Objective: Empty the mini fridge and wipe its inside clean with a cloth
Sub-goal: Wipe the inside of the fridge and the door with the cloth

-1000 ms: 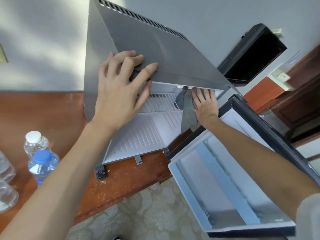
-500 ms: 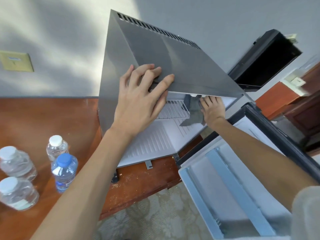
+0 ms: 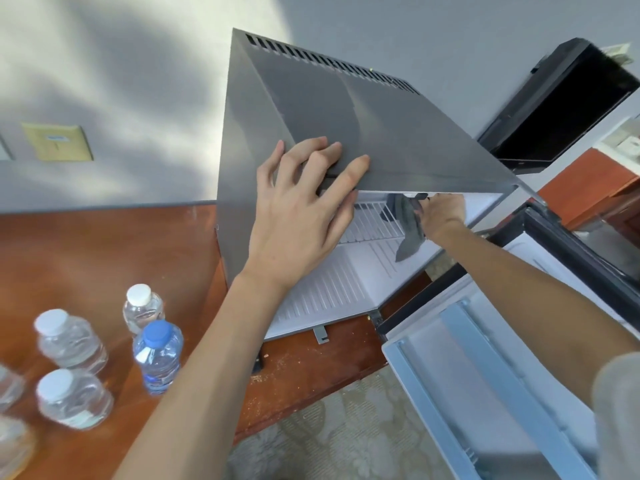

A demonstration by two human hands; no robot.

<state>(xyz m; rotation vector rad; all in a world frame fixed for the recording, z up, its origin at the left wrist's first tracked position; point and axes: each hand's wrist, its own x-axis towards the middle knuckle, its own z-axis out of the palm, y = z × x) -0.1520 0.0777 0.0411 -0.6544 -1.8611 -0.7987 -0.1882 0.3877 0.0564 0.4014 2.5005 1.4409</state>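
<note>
Reddish wood of the desk point(image 3: 86, 254) is carrying a cluster of water bottles point(image 3: 69, 344) left of the mini fridge point(image 3: 363, 133), one of them blue-capped point(image 3: 157, 358). On the fridge's top front edge the left hand point(image 3: 301, 220) is pressing flat, fingers spread. Inside, just under that edge and above the wire shelf point(image 3: 370, 223), the right hand point(image 3: 441, 216) is holding a grey cloth point(image 3: 408, 233); its fingers are hiding behind the lip, so their curl cannot be told. Right of the fridge, its door point(image 3: 485, 393) is hanging wide open.

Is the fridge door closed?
No, the fridge door is swung wide open, showing its white inner side, and the ribbed white floor inside the mini fridge is in plain sight.
</note>
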